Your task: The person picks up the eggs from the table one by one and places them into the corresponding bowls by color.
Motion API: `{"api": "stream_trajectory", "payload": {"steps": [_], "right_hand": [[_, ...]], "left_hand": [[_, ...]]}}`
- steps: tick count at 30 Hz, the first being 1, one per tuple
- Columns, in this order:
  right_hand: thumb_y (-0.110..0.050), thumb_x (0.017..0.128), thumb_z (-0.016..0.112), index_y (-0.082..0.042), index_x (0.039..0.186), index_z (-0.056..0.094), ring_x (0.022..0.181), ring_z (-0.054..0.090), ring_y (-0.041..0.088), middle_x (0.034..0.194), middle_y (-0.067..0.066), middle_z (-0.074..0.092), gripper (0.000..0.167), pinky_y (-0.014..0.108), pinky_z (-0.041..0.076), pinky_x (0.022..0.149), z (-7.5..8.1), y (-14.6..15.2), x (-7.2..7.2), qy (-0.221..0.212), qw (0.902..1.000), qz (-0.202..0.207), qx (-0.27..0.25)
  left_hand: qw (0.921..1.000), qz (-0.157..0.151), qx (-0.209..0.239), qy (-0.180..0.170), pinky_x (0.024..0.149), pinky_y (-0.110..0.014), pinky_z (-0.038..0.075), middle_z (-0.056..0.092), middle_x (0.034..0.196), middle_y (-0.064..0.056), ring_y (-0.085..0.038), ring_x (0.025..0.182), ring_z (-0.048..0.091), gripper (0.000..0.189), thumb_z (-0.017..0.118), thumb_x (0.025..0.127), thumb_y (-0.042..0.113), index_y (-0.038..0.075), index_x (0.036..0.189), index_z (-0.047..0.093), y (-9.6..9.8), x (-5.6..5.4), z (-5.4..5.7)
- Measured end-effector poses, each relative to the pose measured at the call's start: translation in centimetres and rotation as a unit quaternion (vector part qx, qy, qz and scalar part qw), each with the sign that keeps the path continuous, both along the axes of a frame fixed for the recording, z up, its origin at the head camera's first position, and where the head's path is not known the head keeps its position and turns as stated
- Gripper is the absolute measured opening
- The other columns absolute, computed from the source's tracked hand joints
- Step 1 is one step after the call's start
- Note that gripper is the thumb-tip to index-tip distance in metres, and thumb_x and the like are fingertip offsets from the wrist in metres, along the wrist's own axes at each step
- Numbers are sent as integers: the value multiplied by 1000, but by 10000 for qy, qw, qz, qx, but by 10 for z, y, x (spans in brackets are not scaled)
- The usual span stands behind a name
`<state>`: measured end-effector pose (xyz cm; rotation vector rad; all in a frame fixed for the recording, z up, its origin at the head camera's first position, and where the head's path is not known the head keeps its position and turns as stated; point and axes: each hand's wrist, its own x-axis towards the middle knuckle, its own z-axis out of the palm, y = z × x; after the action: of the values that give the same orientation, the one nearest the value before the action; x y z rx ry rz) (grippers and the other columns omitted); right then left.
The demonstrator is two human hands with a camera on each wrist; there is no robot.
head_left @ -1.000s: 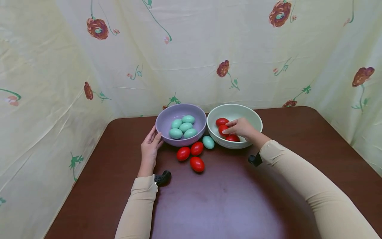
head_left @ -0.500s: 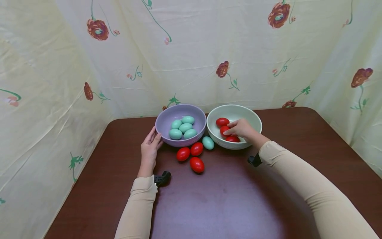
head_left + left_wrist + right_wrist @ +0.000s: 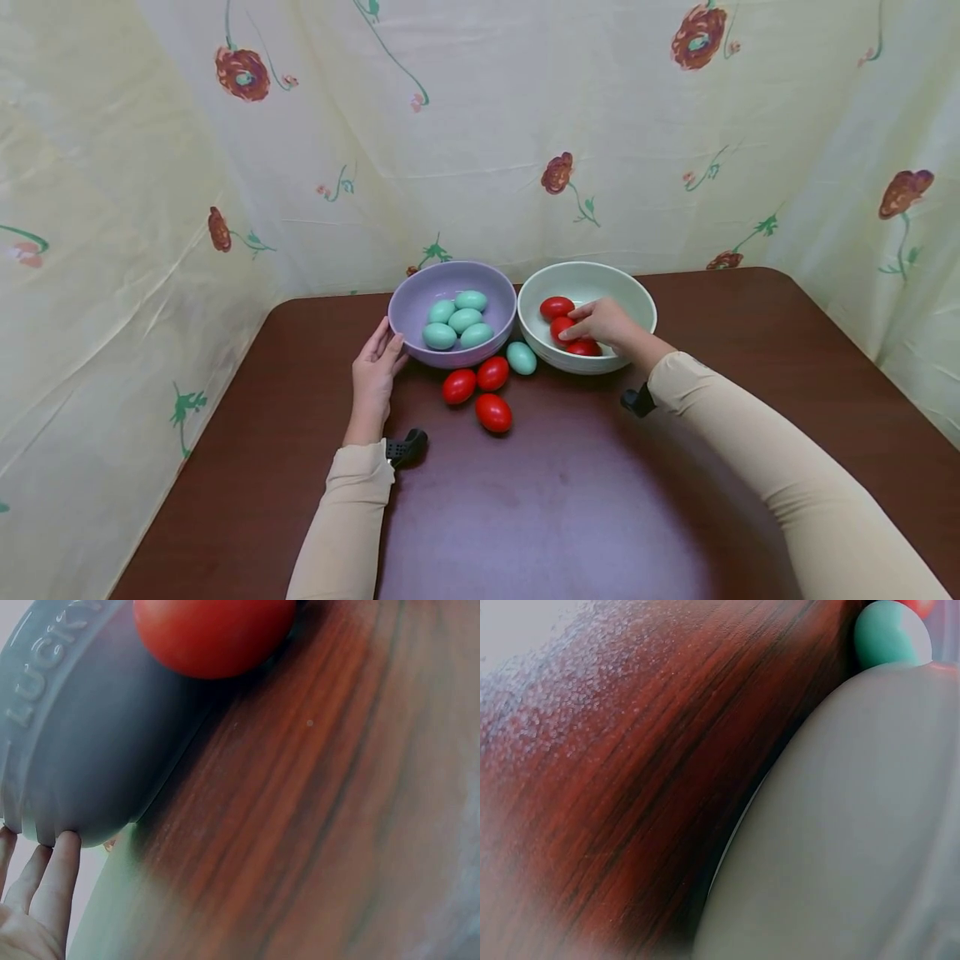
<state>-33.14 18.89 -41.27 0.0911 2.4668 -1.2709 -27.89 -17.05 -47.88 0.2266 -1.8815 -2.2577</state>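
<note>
My left hand (image 3: 372, 375) touches the left side of a purple bowl (image 3: 403, 310) with its fingertips. In the left wrist view those fingers (image 3: 58, 881) are extended against the bowl's outer wall. Several mint-green eggs (image 3: 465, 320) lie in this bowl. My right hand (image 3: 611, 323) reaches into a pale green bowl (image 3: 632, 304) to its right and pinches a red egg (image 3: 558, 327). Another red egg (image 3: 557, 307) lies behind it, and a third red egg (image 3: 583, 347) lies in front, partly under the hand. The right wrist view shows only the bowl's outside, not the hand.
Before the bowls, on the brown table (image 3: 570, 500), lie three red eggs, the nearest red egg (image 3: 493, 413) standing apart. A mint-green egg (image 3: 521, 358) lies between the bowls' front sides. Behind the table hangs a flowered cloth (image 3: 465, 125).
</note>
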Motion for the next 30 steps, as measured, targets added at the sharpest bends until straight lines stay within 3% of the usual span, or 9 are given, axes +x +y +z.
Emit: {"api": "stream_trajectory", "payload": {"steps": [4,7,11,13,16,21,25,30], "right_hand": [[-17,92,71,0,139,56,125,48,33,142,22,55,52,35,51,98,-1,1,1,292,9995,-66,-113],[-16,93,69,0,134,60,126,52,34,135,21,62,45,39,50,101,1,1,5,969,9950,-173,-152],[-18,93,70,-2,123,70,115,62,31,118,18,72,34,27,51,86,7,-8,19,1866,9808,-431,-360],[-17,91,72,-3,117,73,106,65,30,112,17,74,30,19,49,75,10,-15,31,2148,9739,-493,-540],[-16,88,75,-5,115,75,103,66,27,110,14,75,29,10,47,69,14,-28,54,2442,9667,-359,-676],[-15,85,79,-3,119,72,111,68,27,114,14,74,37,8,50,76,14,-45,86,2316,9681,124,-946],[-15,84,79,-6,118,73,111,69,28,114,16,74,36,12,54,78,6,-53,98,1963,9704,344,-1367],[-16,84,80,-7,117,74,107,71,23,111,14,75,35,16,57,79,-4,-58,109,1666,9726,515,-1535]], "left_hand": [[10000,-10,-40,-5,105,-36,49,41,158,1,-17,138,50,61,66,95,29,22,151,44,2,0,-1],[9999,-9,-117,35,105,-36,49,43,157,0,-18,137,52,62,67,95,31,22,151,44,3,0,0],[9998,19,-187,64,105,-35,49,43,157,0,-18,137,52,61,67,95,32,22,151,44,4,0,1],[9998,13,-195,65,105,-35,49,43,157,0,-18,137,52,61,66,95,32,21,151,44,4,1,1],[9998,4,-175,63,105,-36,49,43,157,-1,-18,137,52,61,66,96,31,21,151,44,4,1,1],[9998,14,-156,108,104,-36,49,43,157,-1,-18,137,51,60,66,96,30,20,151,44,3,0,1],[9998,51,-133,141,103,-35,50,43,157,-2,-18,137,51,60,66,96,30,19,151,44,2,-1,1],[10000,51,-55,-34,104,-35,50,42,158,-1,-17,138,51,60,66,96,29,20,151,45,2,0,2]]}}
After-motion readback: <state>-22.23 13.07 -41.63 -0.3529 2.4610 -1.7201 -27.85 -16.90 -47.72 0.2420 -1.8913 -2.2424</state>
